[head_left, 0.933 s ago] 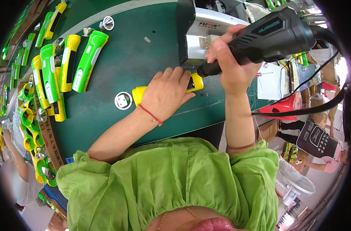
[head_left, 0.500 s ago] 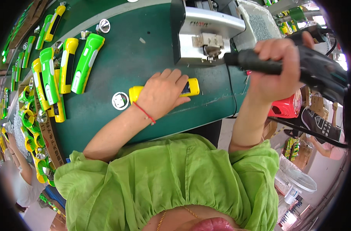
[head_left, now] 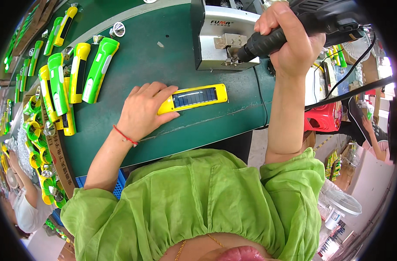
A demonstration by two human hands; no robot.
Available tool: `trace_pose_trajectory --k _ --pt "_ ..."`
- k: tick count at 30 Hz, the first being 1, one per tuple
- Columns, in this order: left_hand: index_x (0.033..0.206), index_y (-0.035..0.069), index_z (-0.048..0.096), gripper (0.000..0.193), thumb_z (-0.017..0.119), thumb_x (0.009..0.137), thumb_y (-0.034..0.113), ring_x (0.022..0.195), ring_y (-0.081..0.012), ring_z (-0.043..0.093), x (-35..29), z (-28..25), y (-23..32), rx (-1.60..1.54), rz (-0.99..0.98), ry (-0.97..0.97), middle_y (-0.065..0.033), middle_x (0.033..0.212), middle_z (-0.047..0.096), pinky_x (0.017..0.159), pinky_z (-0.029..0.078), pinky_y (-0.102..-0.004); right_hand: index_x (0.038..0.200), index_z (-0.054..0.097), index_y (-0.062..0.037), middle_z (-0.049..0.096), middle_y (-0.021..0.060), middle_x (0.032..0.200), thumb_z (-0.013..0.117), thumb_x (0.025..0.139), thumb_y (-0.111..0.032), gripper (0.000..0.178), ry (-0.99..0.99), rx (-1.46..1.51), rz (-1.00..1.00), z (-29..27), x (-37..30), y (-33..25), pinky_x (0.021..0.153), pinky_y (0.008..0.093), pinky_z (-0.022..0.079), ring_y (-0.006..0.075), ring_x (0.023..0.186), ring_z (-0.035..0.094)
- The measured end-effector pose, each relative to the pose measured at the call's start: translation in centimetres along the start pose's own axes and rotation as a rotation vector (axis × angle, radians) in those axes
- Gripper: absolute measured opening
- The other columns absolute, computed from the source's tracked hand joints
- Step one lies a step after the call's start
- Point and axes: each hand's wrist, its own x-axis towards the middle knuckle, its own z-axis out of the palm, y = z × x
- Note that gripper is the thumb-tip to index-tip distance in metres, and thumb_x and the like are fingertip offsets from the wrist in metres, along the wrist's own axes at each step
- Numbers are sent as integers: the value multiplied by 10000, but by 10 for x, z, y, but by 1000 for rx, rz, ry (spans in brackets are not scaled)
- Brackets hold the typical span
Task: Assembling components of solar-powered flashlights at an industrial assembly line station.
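On the green worktop lies a yellow flashlight (head_left: 197, 97) with a dark solar panel facing up. My left hand (head_left: 142, 108) grips its left end, thumb and fingers on either side, and hides that end. A black electric screwdriver (head_left: 266, 42) is wrapped in the fingers of my right hand (head_left: 297, 45). The screwdriver's nose points down-left at the front of a silver box-shaped screw feeder (head_left: 231, 26), right at its small metal outlet. Whether a screw is on the bit cannot be made out.
Several green and yellow flashlights (head_left: 100, 69) lie at the left, with loose reflectors (head_left: 118, 29) among them. A cardboard box (head_left: 59, 161) with flashlight parts stands at the left edge. A black cable (head_left: 260, 95) crosses the worktop's right side. A red stool (head_left: 322, 117) stands at right.
My left hand has slid left along the flashlight, uncovering its solar panel. My right hand has moved up, bringing the screwdriver's nose left to the feeder's outlet. The loose reflector near the flashlight is now out of sight.
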Motion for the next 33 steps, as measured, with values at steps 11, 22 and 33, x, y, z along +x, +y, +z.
trace_pose_trajectory --k 11,22,33 --pt "1206 92 635 550 816 693 174 917 -274 604 4 11 4 -35 -19 118 -69 1046 641 772 523 -367 1286 342 58 499 85 676 556 855 -24 488 60 -15 13 -3 -69 -26 568 365 489 176 543 510" --pt "1213 95 635 555 817 696 185 917 -269 601 2 14 4 -12 -16 129 -69 1053 642 767 527 -367 1167 412 92 619 71 681 610 805 117 414 120 -86 1 0 -100 -5 548 238 486 112 550 576" --pt "1241 100 620 610 832 678 204 979 -288 612 1 9 5 -26 -2 124 -91 1114 625 822 526 -370 1252 355 -24 548 86 719 559 874 48 436 -13 -246 71 3 -107 -10 578 336 505 162 565 535"
